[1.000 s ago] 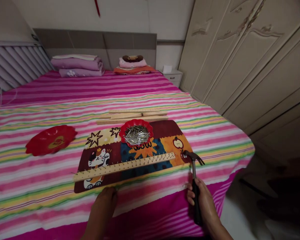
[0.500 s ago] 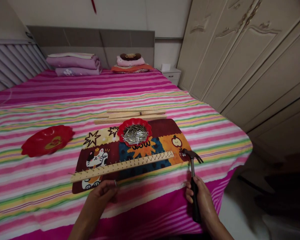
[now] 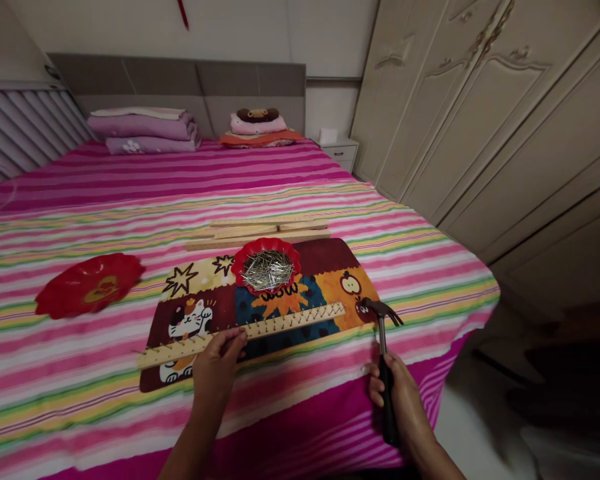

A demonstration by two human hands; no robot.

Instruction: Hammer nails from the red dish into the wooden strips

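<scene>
A claw hammer (image 3: 387, 393) with a black grip is held in my right hand (image 3: 405, 400), its head (image 3: 380, 310) over the mat's right edge. My left hand (image 3: 220, 357) is at the near side of a long wooden strip (image 3: 290, 323), its thumb and fingers pinched together at the strip. Whatever lies between those fingertips is too small to make out. Several nails stand up along the strip, some tilted. The strip lies across a patterned mat (image 3: 350, 253). Behind it sits a red scalloped bowl (image 3: 237, 263) heaped with loose nails (image 3: 267, 270).
More wooden strips (image 3: 260, 233) lie beyond the bowl. A red scalloped dish (image 3: 75, 287) is on the striped bedspread (image 3: 130, 227) at left. Folded bedding (image 3: 145, 130) is stacked by the headboard (image 3: 250, 80). A wardrobe (image 3: 450, 120) stands along the right, past the bed's edge.
My left hand has risen from below the mat's near edge to the wooden strip, fingers pinched. My right hand keeps the hammer in nearly the same place. The view has shifted slightly.
</scene>
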